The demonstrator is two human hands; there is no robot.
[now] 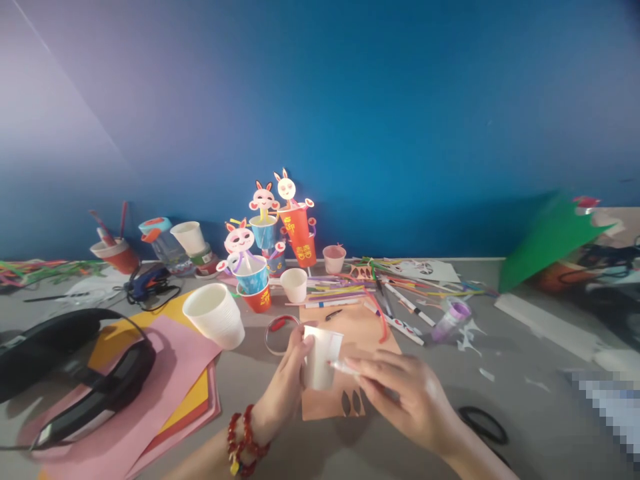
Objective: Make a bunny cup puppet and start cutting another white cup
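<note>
My left hand (289,370) is wrapped round the side of a white paper cup (320,373), held over a sheet of orange paper (367,333). In my right hand (407,393) is a white marker (344,367), gripped like a pen. Its reddish tip is at the cup's side; whether it touches cannot be made out. Two dark leaf-shaped spots (351,403) show near the front edge of the orange sheet. Behind my left hand lies a roll of clear tape (273,340).
Cup puppets with rabbit faces (240,239) stand at the back. Left are a large white cup (213,317), pink paper (165,373) and black headphones (115,373). Pipe cleaners (345,288) and markers (405,330) lie behind the orange sheet. A purple-topped jar (453,322) stands at right.
</note>
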